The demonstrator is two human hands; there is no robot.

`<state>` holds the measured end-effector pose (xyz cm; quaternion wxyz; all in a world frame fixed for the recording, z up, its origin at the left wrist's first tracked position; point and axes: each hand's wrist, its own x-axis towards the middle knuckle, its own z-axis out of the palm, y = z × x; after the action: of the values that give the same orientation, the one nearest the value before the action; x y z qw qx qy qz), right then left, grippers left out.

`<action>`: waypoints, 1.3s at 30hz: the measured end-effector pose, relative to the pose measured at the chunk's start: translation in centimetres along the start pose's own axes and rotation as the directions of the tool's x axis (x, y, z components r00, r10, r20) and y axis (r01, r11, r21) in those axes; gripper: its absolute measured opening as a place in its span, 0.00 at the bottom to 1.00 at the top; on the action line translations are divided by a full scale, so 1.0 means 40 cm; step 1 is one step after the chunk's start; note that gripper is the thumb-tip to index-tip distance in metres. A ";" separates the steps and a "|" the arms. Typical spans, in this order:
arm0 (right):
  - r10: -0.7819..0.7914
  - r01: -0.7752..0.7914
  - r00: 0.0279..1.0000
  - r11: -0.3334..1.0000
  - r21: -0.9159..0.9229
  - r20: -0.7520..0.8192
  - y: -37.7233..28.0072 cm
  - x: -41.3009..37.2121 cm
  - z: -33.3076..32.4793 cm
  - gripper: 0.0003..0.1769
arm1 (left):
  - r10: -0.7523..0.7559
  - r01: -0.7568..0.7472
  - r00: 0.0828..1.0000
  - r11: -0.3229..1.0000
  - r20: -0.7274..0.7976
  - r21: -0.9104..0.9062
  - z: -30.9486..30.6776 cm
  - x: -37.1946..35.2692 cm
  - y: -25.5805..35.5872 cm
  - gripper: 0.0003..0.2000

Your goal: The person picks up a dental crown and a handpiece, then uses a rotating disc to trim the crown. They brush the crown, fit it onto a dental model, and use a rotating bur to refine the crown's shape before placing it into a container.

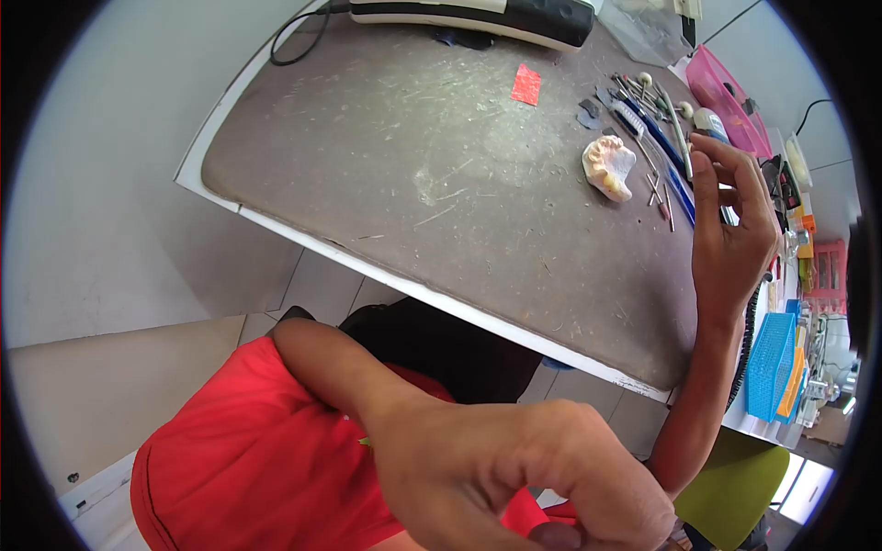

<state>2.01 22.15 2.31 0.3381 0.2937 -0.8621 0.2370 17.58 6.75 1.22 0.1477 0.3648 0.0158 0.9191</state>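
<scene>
My left hand point(533, 459) is large and close to the camera at the bottom, its fingers curled round; whatever it holds is hidden. At the right of the grey desk mat point(413, 138), my right hand point(730, 197) has thumb and index fingertip close together beside a slim grey-handled tool point(677, 133). What lies between those fingertips is too small to tell. Left of this hand a cream and white dental model point(609, 169) rests on the mat. Blue-handled tools point(654, 138), a white-bristled brush point(627, 118) and small metal bits point(666, 202) lie between model and hand.
A red square point(526, 84) lies on the mat, below a black-and-white device point(478, 16). A pink basket point(726, 101) and a white bottle point(709, 124) stand beyond the tools. Farther right are a blue basket point(770, 367) and a black coiled cord point(746, 344).
</scene>
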 end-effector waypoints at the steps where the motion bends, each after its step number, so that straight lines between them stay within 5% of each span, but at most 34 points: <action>1: -0.005 0.005 1.000 1.000 0.004 -0.005 -0.002 0.000 0.000 0.06 | 0.118 -0.116 0.990 0.993 0.082 -0.026 -0.012 0.011 -0.020 0.21; 3: 0.003 -0.003 1.000 1.000 -0.001 -0.007 -0.004 0.000 -0.003 0.06 | 0.229 -0.222 0.959 0.973 0.167 -0.059 -0.003 0.005 -0.026 0.20; 5: -0.012 0.012 1.000 1.000 0.000 -0.023 -0.005 0.004 -0.004 0.06 | -0.050 0.040 0.994 0.995 -0.100 -0.094 0.040 -0.034 -0.014 0.19; 6: -0.022 0.022 0.999 1.000 0.000 -0.027 -0.006 0.002 -0.007 0.06 | -0.048 0.039 0.994 0.995 -0.101 -0.096 0.028 -0.037 -0.003 0.19; 8: -0.019 0.018 0.999 1.000 -0.002 -0.031 -0.015 0.005 -0.009 0.05 | -0.144 0.120 0.986 0.965 0.090 0.232 -0.022 -0.032 0.029 0.19; 9: -0.006 0.006 1.000 1.000 -0.009 -0.026 -0.017 0.005 -0.012 0.05 | -0.137 0.113 0.986 0.966 0.093 0.231 -0.024 -0.027 0.024 0.19; 11: -0.019 0.020 0.999 1.000 0.007 -0.038 -0.018 0.007 -0.009 0.05 | 0.142 -0.140 0.990 0.963 0.006 0.232 -0.017 -0.021 0.010 0.19; 15: -0.079 0.080 0.996 0.997 0.011 -0.044 -0.020 0.003 -0.008 0.05 | 0.151 -0.154 0.988 0.978 0.029 0.144 0.011 -0.013 -0.005 0.20; 16: -0.047 0.047 0.999 0.999 0.011 -0.022 -0.026 0.003 -0.009 0.05 | 0.153 -0.133 0.981 0.977 -0.116 0.165 0.058 -0.003 0.006 0.20; 19: -0.069 0.070 0.997 0.997 0.014 -0.014 -0.023 0.002 -0.005 0.04 | 0.065 -0.067 0.997 0.997 -0.038 -0.049 0.057 -0.029 -0.018 0.20; 24: -0.057 0.057 0.998 0.998 0.016 -0.018 -0.022 0.005 -0.007 0.04 | 0.173 -0.168 0.981 0.984 0.087 -0.064 0.040 -0.032 -0.031 0.20; 27: -0.027 0.027 1.000 0.999 0.031 -0.010 -0.026 0.007 -0.016 0.04 | 0.147 -0.162 0.982 0.978 0.117 0.131 0.036 -0.014 0.018 0.17; 29: -0.092 0.094 0.995 0.995 0.041 -0.032 -0.022 0.009 -0.013 0.04 | -0.066 0.103 0.993 0.898 -0.100 0.428 0.059 -0.014 0.047 0.28; 31: -0.106 0.107 0.993 0.994 0.035 -0.045 -0.021 0.006 -0.012 0.04 | -0.030 0.083 0.989 0.923 -0.144 0.375 0.079 -0.007 0.025 0.25; 33: -0.107 0.109 0.993 0.993 0.039 -0.053 -0.025 0.009 -0.012 0.04 | 0.289 -0.275 0.945 0.956 -0.153 0.104 0.098 0.000 -0.041 0.16; 34: -0.102 0.105 0.993 0.994 0.041 -0.063 -0.024 0.009 -0.011 0.04 | 0.147 -0.143 0.988 0.986 -0.049 0.082 0.085 -0.016 -0.028 0.16; 39: -0.091 0.093 0.994 0.995 0.036 -0.052 -0.030 0.009 -0.018 0.04 | 0.144 -0.145 0.986 0.989 0.082 0.012 0.055 -0.002 -0.031 0.17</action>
<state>2.92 21.58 3.31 0.3646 0.3335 -0.8341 0.2452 19.43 7.76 2.62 0.0780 0.4033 -0.0085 0.9117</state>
